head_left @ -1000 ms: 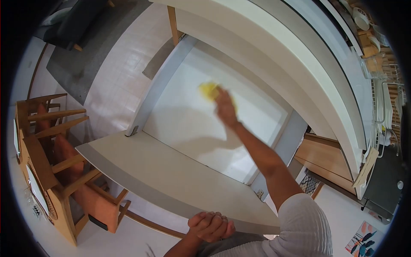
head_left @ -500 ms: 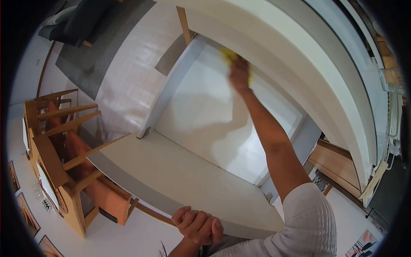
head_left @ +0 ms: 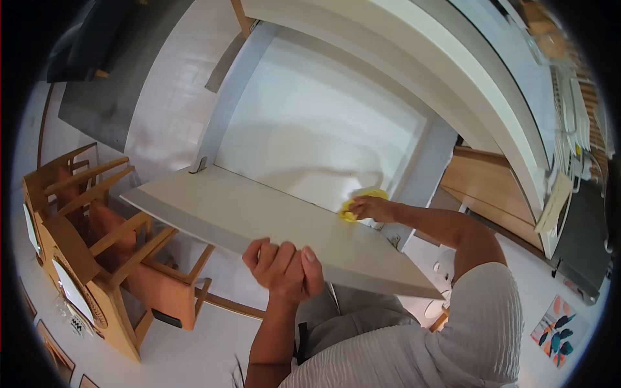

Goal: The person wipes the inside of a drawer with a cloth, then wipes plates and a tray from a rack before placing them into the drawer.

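a: what are the hands doing?
b: the right hand (head_left: 378,208) is closed over a crumpled yellow cloth (head_left: 358,197) and presses it onto a smooth white recessed table panel (head_left: 310,129). the cloth lies at that panel's near right corner, just beside a flat grey side rail (head_left: 424,171).
a: and the other hand?
b: the left hand (head_left: 279,264) is curled tight on the near edge of a flat cream table leaf (head_left: 233,210), with the fingers folded over it. the leaf is a long matte slab with a thin straight edge. it is tilted across the view, in front of the white panel.
a: what is around the table?
b: by the leaf's left end stand pale wooden chairs (head_left: 97,233) with slatted arms and orange padded seats. beyond them a dark grey rug (head_left: 110,97) lies on glossy white floor tiles (head_left: 168,123). the person's right arm is in a ribbed white sleeve (head_left: 479,323).
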The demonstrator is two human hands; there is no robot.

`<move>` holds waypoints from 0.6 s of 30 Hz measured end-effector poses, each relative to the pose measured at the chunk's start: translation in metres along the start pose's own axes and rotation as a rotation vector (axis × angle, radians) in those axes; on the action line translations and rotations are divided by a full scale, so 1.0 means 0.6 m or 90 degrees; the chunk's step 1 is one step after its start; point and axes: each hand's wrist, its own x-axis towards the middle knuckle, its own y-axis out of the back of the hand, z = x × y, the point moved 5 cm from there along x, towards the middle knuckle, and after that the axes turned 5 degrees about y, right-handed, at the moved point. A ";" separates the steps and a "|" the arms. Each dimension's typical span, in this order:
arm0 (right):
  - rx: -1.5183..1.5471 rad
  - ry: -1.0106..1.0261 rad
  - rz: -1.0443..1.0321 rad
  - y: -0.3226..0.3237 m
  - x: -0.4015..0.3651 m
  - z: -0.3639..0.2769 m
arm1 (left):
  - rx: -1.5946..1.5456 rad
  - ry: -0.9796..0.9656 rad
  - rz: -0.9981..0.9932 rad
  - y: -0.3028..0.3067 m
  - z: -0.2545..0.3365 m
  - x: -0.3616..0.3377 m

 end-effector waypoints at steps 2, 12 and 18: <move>0.171 -0.136 -0.065 -0.031 -0.061 0.005 | -0.017 -0.028 0.004 0.002 0.003 0.004; 0.055 -0.384 -0.353 0.009 -0.060 -0.063 | -0.015 -0.099 0.079 0.007 0.011 0.000; 0.236 -0.447 -0.422 0.032 -0.239 -0.157 | -0.021 -0.108 0.092 0.006 0.014 -0.002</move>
